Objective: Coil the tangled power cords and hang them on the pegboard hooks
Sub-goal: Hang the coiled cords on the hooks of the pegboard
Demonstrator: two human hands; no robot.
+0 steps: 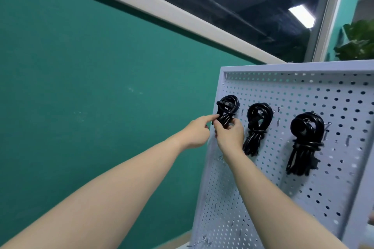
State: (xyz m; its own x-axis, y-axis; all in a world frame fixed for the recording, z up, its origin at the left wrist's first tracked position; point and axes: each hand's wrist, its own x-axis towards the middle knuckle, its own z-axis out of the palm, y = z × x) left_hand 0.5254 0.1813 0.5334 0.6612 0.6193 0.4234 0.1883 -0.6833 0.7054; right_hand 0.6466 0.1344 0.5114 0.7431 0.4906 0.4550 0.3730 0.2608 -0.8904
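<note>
Three coiled black power cords hang in a row on a pale grey pegboard [283, 198]. The left cord [288, 105] hangs near the board's upper left corner. My right hand [230, 134] grips the lower part of this coil from below, fingers curled round the wrapped strands. My left hand [197, 132] reaches in from the left, its index finger stretched out and touching the coil's side, with the other fingers curled. The middle cord [257, 127] and the larger right cord [303, 143] hang free from their hooks, each tied round its waist.
Several bare metal hooks [347, 140] stick out of the pegboard to the right of the cords and lower down. A green wall [91, 87] fills the left. A leafy plant [358, 44] stands behind the board's top right.
</note>
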